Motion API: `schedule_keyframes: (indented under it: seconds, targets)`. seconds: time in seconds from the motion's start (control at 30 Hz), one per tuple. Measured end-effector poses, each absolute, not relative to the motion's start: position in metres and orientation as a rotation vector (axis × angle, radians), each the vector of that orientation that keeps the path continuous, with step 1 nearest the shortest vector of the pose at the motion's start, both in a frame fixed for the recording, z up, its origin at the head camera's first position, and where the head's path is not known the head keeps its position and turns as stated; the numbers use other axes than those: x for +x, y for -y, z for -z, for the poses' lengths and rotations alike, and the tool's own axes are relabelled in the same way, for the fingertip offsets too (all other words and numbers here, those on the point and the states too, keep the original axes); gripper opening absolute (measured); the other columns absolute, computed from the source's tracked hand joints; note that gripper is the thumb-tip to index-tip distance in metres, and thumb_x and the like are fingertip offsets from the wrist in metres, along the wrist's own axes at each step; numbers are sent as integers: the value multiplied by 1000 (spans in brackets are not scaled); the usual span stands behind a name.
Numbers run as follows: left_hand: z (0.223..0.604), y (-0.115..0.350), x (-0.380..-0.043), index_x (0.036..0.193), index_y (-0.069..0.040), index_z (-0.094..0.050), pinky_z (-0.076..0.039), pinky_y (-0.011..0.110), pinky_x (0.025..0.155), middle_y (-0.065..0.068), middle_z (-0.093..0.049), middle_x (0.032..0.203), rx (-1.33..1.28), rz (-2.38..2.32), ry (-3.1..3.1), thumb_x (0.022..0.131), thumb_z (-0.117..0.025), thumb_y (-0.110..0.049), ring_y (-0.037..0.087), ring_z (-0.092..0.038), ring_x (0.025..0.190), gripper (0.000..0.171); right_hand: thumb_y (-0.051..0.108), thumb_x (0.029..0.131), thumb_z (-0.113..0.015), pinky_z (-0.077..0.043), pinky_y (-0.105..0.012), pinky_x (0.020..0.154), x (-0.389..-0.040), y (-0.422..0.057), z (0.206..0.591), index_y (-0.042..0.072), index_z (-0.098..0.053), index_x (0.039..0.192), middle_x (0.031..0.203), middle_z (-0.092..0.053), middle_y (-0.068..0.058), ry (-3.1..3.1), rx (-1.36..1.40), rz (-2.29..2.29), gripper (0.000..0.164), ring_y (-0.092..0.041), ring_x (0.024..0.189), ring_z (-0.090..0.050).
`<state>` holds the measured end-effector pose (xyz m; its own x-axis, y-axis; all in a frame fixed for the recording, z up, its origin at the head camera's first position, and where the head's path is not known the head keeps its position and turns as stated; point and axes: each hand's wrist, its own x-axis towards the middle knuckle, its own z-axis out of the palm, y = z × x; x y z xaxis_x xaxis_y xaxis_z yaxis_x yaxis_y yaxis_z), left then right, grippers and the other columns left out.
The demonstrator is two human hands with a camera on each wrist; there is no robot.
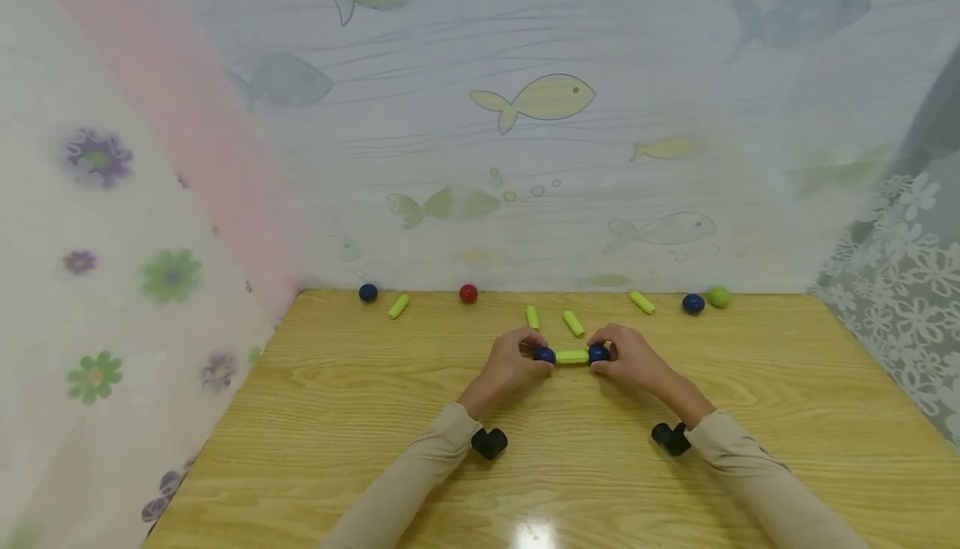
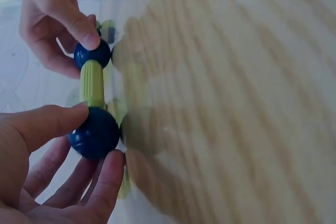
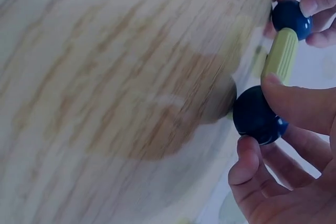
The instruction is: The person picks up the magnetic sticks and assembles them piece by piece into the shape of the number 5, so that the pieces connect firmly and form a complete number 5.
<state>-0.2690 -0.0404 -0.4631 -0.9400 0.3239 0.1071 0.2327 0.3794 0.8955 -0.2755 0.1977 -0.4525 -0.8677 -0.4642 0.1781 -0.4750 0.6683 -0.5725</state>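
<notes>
A ribbed yellow-green rod (image 1: 572, 357) lies level between two dark blue balls, one at each end. My left hand (image 1: 517, 363) grips the left blue ball (image 1: 545, 356) between thumb and fingers. The right blue ball (image 1: 598, 353) is pinched by my right hand (image 1: 628, 357). In the left wrist view the near blue ball (image 2: 95, 134) touches the rod's end, with the thumb along its top. The right wrist view shows the other blue ball (image 3: 255, 113) against the rod (image 3: 282, 56), partly covered by the right thumb.
Along the back of the wooden table (image 1: 360, 449) lie a blue ball (image 1: 368, 292), a red ball (image 1: 468, 293), another blue ball (image 1: 693, 304) and a green ball (image 1: 719, 296). Several loose yellow-green rods (image 1: 399, 306) lie among them. A fish-patterned curtain (image 1: 420, 132) hangs behind.
</notes>
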Motion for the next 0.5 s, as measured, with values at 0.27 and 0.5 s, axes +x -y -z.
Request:
schedule_keyframes:
  seconds: [0.27, 0.5]
  targets:
    - [458, 74, -283, 109, -1, -64, -52, 34, 81, 15, -61, 109, 457, -1581, -2617, 87, -69, -9, 25, -59, 97, 24, 6, 78, -77, -40, -24, 52, -275, -196, 453, -5, -67, 104, 96, -62, -11, 2842, 780, -974, 30, -10, 58, -44]
    - [454, 110, -295, 111, 0, -64, -53, 39, 81, 17, -62, 110, 364, -1644, -2675, 86, -69, -7, 29, -60, 96, 26, 6, 79, -76, -41, -24, 52, -274, -198, 453, -5, -67, 105, 97, -62, -11, 2858, 766, -982, 30, -11, 59, -45]
